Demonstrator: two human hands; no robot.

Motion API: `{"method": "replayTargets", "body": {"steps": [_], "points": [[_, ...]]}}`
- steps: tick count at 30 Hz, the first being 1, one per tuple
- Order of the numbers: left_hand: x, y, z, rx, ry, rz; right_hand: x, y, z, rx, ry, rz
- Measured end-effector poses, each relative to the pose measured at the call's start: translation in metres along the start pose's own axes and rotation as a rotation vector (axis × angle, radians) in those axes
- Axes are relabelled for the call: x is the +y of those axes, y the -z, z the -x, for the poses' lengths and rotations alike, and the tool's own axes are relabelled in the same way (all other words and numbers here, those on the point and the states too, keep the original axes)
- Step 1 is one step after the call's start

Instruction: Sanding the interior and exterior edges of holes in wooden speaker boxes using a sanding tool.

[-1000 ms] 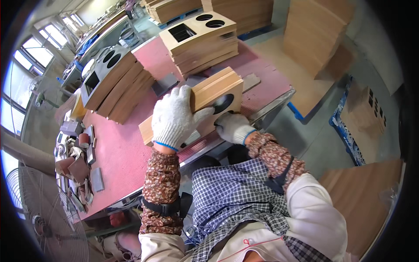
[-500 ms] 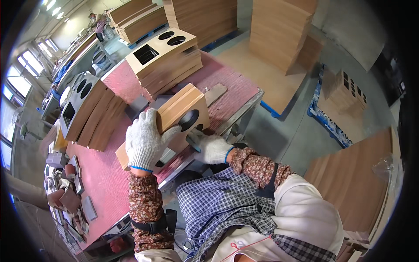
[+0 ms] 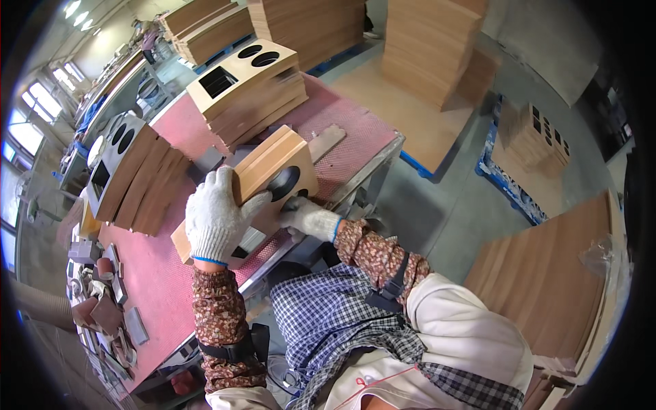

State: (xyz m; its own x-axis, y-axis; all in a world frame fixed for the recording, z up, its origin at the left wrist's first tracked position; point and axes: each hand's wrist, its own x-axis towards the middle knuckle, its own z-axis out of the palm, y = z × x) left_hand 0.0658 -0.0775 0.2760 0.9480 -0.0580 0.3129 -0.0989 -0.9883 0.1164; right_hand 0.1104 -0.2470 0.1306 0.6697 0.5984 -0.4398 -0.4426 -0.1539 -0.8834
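Mid-frame, the panel, holes cut, seems part-done: my left hand grips it, my right hand curls alongside, hold unclear.

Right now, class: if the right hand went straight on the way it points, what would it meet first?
Most likely the near face of the wooden piece that the left hand holds; whether the right hand already touches it is unclear.

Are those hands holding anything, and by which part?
The left hand holds the wooden piece by its upper edge, thumb over the cutout face. The right hand is at that face; whether it holds anything cannot be told.
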Motion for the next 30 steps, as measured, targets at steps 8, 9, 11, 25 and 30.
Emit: {"method": "replayTargets", "body": {"steps": [8, 9, 11, 25, 30], "points": [[0.002, -0.003, -0.001, -0.001, -0.023, 0.007, 0.034, 0.009, -0.008, -0.107, 0.169, -0.733], [-0.001, -0.003, -0.001, -0.017, -0.022, 0.010, 0.031, 0.006, -0.017, -0.179, 0.192, -0.928], [-0.008, -0.004, 0.003, 0.021, -0.017, 0.016, 0.034, -0.006, -0.005, -0.157, 0.179, -1.003], [0.001, -0.005, 0.002, 0.033, -0.031, 0.049, 0.047, 0.015, 0.004, 0.303, 0.569, 0.815], [-0.010, -0.005, 0.002, 0.032, -0.046, 0.027, -0.002, 0.000, -0.003, 0.251, 0.333, 1.645]]}}
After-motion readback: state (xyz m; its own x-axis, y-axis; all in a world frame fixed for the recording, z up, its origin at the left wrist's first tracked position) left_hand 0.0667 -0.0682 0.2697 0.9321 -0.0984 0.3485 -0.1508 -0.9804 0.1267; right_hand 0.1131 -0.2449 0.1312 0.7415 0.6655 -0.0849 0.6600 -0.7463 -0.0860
